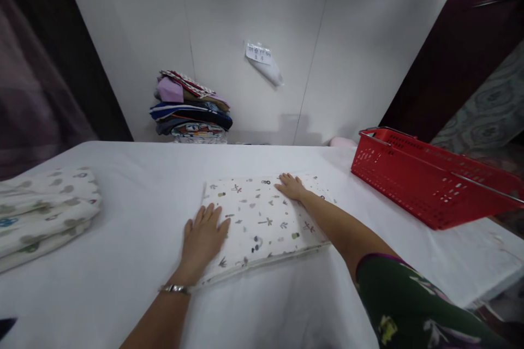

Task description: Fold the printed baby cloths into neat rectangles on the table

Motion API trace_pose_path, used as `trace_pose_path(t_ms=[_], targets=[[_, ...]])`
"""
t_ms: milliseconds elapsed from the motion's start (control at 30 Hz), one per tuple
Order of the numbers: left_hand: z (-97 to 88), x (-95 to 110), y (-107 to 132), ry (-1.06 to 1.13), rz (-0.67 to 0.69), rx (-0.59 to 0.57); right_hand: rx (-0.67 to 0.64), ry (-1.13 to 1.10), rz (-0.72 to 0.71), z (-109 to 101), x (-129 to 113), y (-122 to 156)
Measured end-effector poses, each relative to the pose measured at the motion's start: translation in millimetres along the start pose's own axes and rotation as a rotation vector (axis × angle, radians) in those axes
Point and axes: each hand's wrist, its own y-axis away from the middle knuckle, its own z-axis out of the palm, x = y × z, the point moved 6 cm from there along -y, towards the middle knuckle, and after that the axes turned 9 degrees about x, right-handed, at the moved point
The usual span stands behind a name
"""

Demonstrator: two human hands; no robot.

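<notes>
A white cloth with small printed motifs lies folded into a flat rectangle in front of me. On its left edge rests my left hand, palm down with the fingers spread. My right hand lies flat near the cloth's far edge, right of its middle, fingers apart. Neither hand grips anything. Several layers show along the cloth's near edge.
Another printed cloth lies loosely folded at the left. A red plastic basket with metal handles stands at the right on the white-covered table. Folded clothes are stacked by the back wall, which bears a paper note.
</notes>
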Motion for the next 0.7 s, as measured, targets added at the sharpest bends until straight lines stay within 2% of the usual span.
trace_pose_path(t_ms=[100, 200, 333, 433, 700], targets=[[0.6, -0.8, 0.0, -0.001, 0.018, 0.018, 0.118, -0.017, 0.082, -18.7, 24.4, 3.0], [0.5, -0.8, -0.1, -0.015, 0.013, 0.011, 0.246, 0.008, 0.335, -40.0, 76.2, 15.8], [-1.0, 0.1, -0.2, -0.021, 0.004, -0.002, 0.208, -0.013, 0.564, -48.4, 130.0, 27.5], [-1.0, 0.2, -0.6, -0.023, 0.003, -0.001, 0.158, -0.055, 0.649, -45.7, 145.5, 22.4], [-1.6, 0.5, -1.1, -0.023, -0.010, -0.024, 0.116, -0.191, 0.801, -40.8, 158.4, 8.5]])
